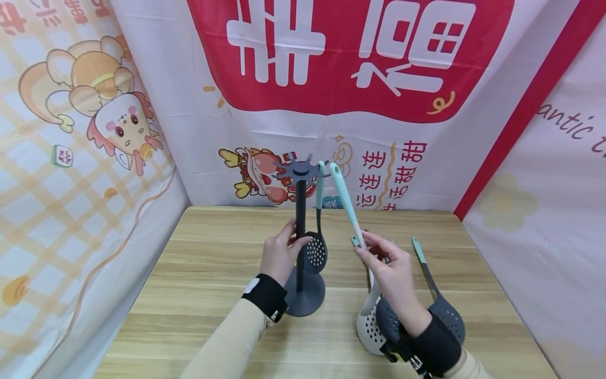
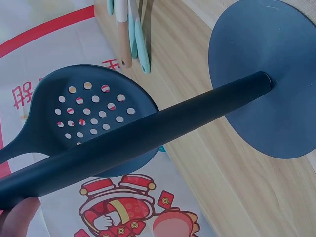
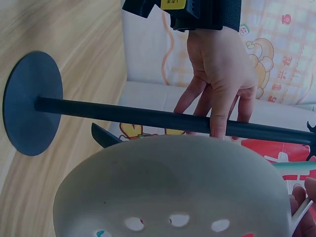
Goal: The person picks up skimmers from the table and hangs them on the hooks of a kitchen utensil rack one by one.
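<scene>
A dark utensil stand with a round base and hooked top stands upright on the table. My left hand grips its pole partway up, thumb on one side and fingers on the other. From a hook hangs a dark skimmer with a mint handle, beside the pole. Right of the stand, my right hand pinches the handle of a white skimmer, its mint end raised near the hooks and its perforated bowl low. In the right wrist view the white bowl fills the foreground, partly covering the stand.
On the table's right lies a dark slotted turner with a mint handle. Another dark perforated utensil is partly hidden by my right forearm. Several handles show at the top of the left wrist view. Printed cloth encloses the table's back and sides.
</scene>
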`<state>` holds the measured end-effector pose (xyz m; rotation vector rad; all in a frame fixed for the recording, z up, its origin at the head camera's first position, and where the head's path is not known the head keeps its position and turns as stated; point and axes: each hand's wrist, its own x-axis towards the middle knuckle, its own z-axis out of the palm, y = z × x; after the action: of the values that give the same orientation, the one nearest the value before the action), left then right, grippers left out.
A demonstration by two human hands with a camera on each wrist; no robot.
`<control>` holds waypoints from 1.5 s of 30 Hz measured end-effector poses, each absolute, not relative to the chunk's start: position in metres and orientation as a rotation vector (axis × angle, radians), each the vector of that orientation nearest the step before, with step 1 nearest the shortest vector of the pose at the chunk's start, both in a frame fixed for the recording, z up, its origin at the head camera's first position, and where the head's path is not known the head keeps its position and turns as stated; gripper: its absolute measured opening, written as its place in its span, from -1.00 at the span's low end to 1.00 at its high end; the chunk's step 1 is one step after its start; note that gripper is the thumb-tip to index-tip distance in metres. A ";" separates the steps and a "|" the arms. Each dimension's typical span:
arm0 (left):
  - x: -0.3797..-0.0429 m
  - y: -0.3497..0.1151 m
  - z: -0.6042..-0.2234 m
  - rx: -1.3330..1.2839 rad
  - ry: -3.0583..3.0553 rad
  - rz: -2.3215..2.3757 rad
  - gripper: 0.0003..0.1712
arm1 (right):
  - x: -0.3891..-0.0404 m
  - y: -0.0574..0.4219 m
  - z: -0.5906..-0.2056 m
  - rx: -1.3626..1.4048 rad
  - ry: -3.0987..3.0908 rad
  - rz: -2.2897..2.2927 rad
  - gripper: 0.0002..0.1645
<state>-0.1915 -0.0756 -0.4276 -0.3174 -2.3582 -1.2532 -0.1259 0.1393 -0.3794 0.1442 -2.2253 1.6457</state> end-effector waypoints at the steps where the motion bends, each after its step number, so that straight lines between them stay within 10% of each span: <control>1: -0.192 -0.076 -0.428 -0.317 -2.358 -1.253 -0.58 | -0.126 0.139 -0.380 0.145 -2.226 1.644 -0.65; 45: -0.192 -0.078 -0.428 -0.307 -2.353 -1.289 -0.54 | -0.132 0.135 -0.388 0.108 -2.295 1.652 -0.61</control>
<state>-0.1919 -0.0777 -0.4275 -0.3066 -2.3532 -1.2893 -0.1318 0.1354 -0.3879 0.1076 -2.2955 1.6520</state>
